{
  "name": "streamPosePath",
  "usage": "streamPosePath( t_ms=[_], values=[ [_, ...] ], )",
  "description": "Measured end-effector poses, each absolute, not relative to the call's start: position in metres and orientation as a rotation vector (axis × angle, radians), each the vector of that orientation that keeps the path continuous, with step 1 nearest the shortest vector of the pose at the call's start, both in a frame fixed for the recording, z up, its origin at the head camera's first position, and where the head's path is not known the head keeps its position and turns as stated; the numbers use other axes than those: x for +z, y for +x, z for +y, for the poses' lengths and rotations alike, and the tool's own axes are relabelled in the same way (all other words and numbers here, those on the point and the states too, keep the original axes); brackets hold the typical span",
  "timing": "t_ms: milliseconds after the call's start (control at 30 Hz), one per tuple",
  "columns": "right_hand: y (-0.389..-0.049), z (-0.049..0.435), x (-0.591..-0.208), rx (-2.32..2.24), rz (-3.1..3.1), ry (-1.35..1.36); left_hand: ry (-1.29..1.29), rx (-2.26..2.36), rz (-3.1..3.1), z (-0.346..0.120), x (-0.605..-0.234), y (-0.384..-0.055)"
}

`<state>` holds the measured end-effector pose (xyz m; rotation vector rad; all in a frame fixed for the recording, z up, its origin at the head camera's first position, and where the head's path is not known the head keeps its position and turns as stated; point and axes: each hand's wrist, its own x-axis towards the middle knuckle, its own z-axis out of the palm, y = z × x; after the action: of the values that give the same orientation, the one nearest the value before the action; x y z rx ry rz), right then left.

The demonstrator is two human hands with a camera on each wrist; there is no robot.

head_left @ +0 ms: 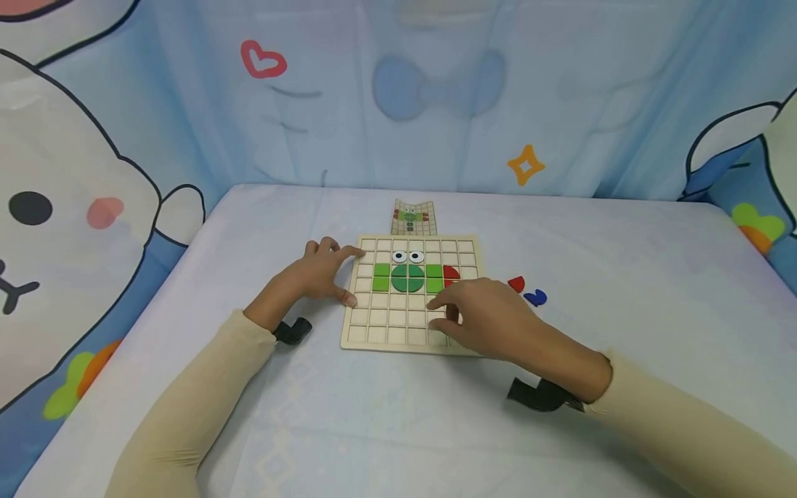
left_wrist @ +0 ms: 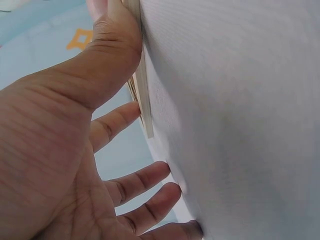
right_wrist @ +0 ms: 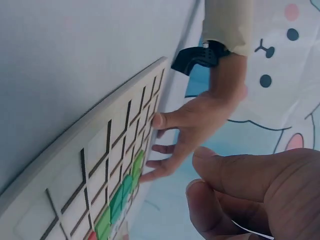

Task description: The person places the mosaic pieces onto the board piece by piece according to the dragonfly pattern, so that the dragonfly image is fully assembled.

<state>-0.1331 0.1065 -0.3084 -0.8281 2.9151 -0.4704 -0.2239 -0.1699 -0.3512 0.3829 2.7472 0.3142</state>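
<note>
A wooden grid board [head_left: 379,335] lies flat on the table. On it are two white eye pieces [head_left: 407,256], a dark green circle [head_left: 408,278] of quarter pieces, light green squares [head_left: 382,277] on both sides and red pieces [head_left: 451,272] at the right. My left hand [head_left: 314,272] rests at the board's left edge, thumb and index finger touching the rim, its other fingers spread over the table. Over the board's lower right hovers my right hand [head_left: 488,319], fingers loosely bent, a gap between thumb and index fingertips and no piece showing there.
Behind the board stands a small pattern card [head_left: 414,218] with a similar figure. Right of the board lie a loose red piece [head_left: 516,283] and blue pieces [head_left: 536,297]. A printed blue curtain [head_left: 436,124] hangs along the table's far edge.
</note>
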Motion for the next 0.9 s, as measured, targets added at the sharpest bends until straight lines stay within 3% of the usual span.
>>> streamPosePath(
  t_ms=[200,533,900],
  values=[
    [-0.127,0.141,-0.298,-0.520,2.986,-0.747,0.366,0.302,2.754,-0.171,-0.352,-0.225],
    [-0.165,0.194,-0.308,-0.546,3.025,-0.530,0.379,0.319,2.738,-0.171,-0.354,-0.227],
    [-0.190,0.203,-0.337,-0.544,2.891,-0.480,0.378,0.309,2.739,-0.170,-0.352,-0.225]
  ],
)
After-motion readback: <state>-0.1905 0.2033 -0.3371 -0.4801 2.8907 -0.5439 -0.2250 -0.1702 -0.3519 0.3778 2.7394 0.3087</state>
